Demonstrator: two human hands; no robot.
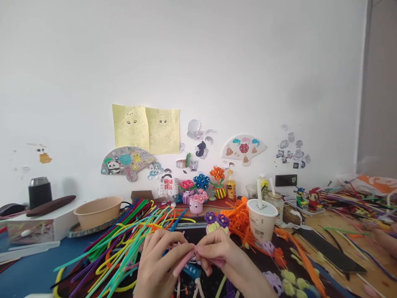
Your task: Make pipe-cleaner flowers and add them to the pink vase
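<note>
My left hand [163, 260] and my right hand [228, 254] meet at the front middle, fingertips pinched close together. Between them is a pink pipe cleaner [183, 263]; one end sticks out below the left fingers, and more pink shows under the right fingers. How it is bent at the fingertips is hidden. A blue-handled tool [191, 271] lies just beneath the hands, partly covered. Behind my right hand stand purple pipe-cleaner flowers [216, 219]. Loose pipe cleaners in many colours [124, 244] are heaped beside my left hand.
A lidded paper cup [262, 223] with a straw stands right of my hands, near orange pipe cleaners [240, 223]. Finished flower pots [196, 205] line the wall. A tan bowl [98, 213] is at left. Another person's hand [386, 242] shows at the right edge.
</note>
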